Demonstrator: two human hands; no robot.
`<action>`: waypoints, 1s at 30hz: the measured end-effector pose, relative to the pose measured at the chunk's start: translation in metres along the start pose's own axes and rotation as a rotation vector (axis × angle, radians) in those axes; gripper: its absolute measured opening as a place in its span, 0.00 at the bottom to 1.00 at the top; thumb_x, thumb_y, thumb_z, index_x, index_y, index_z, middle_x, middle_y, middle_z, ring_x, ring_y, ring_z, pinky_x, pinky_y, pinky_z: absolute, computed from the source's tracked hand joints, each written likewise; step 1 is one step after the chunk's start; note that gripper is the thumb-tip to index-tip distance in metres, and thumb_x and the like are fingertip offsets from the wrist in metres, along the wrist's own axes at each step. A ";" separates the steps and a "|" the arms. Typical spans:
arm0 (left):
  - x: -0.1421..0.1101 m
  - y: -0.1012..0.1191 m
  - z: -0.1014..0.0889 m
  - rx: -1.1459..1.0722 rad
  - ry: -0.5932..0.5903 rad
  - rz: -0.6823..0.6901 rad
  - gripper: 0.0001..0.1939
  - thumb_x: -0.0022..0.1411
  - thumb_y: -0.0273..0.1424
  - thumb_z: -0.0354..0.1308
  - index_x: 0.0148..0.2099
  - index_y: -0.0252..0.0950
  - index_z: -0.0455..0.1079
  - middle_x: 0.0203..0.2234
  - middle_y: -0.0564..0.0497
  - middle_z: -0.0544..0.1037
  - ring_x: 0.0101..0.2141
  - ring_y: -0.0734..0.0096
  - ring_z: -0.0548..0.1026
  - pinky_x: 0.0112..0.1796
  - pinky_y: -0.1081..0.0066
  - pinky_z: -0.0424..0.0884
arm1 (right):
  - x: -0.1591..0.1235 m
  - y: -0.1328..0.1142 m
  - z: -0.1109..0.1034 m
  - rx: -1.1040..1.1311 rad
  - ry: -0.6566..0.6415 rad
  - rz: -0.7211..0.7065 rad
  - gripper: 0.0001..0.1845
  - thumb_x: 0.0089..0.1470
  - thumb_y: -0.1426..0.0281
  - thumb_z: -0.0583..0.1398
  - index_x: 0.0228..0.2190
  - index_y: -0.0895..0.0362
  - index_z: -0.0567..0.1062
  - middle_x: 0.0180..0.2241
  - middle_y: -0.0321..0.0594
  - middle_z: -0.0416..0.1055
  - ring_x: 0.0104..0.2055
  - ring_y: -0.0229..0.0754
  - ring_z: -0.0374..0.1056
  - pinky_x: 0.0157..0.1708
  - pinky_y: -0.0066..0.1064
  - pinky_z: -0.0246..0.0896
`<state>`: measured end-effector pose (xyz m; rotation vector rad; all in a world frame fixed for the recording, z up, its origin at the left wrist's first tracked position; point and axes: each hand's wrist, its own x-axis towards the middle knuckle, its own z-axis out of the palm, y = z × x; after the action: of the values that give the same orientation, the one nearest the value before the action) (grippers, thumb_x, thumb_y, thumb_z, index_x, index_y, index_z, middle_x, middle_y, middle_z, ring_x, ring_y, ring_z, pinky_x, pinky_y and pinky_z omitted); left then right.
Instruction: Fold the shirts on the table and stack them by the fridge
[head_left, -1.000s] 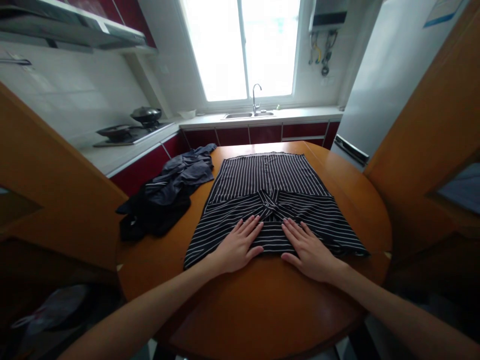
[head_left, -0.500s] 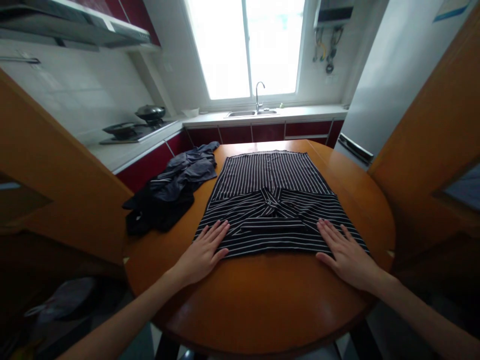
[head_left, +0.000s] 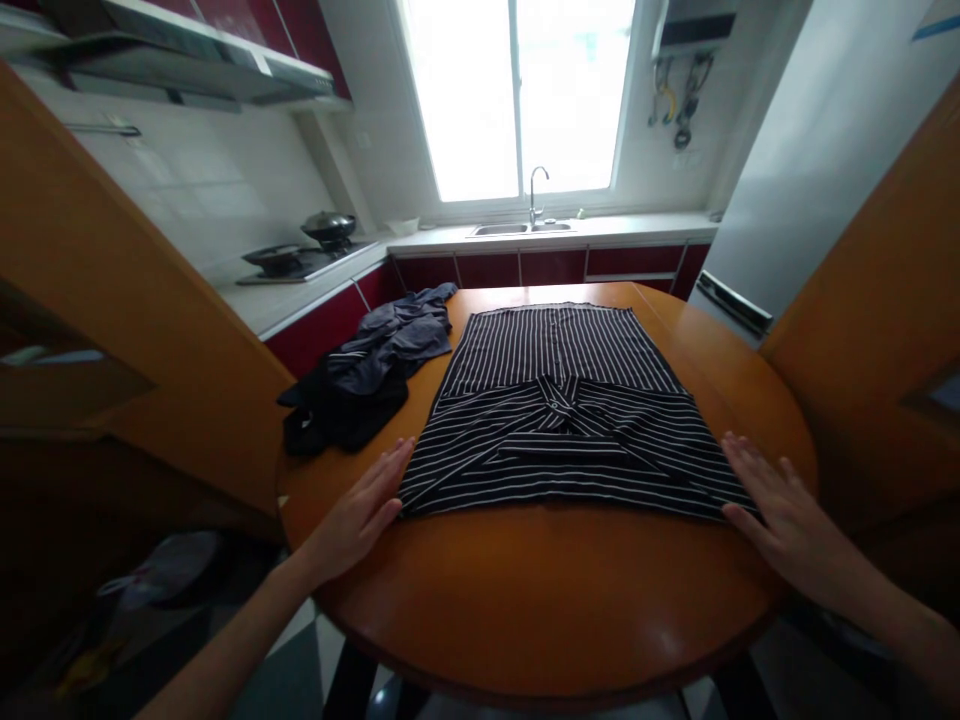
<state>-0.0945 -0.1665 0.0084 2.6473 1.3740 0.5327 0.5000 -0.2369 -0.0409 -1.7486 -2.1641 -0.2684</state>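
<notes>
A black shirt with white stripes (head_left: 555, 350) lies flat on the round wooden table (head_left: 540, 590), its upper part folded down toward me. The collar and a button show near its middle. At the garment's near left corner is my left hand (head_left: 358, 518), fingers stretched out and holding nothing. On the other side, my right hand (head_left: 784, 525) is at the near right corner, fingers spread with nothing in them. Whether the fingertips touch the cloth or hover just beside it, I cannot tell.
Dark crumpled clothes (head_left: 382, 355) are heaped on the table's left edge. Beyond stand a counter with a sink (head_left: 517, 229) and a stove with pans (head_left: 328, 228). A fridge (head_left: 817, 170) is at the right, and wooden door panels flank the table.
Both hands have moved outward from the striped cloth to its side corners. The shirt keeps its folded shape. The camera view has shifted slightly left.
</notes>
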 end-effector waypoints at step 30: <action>0.108 0.085 0.016 0.020 -0.072 0.238 0.30 0.77 0.40 0.41 0.76 0.43 0.40 0.71 0.49 0.52 0.70 0.61 0.50 0.67 0.54 0.53 | 0.070 -0.066 -0.026 0.290 0.074 -0.024 0.31 0.70 0.59 0.44 0.70 0.52 0.50 0.71 0.42 0.48 0.73 0.49 0.40 0.70 0.54 0.38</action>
<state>0.0339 -0.1277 0.0431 2.8341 1.0577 0.4437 0.4264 -0.1973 0.0142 -1.5285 -2.0541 -0.0217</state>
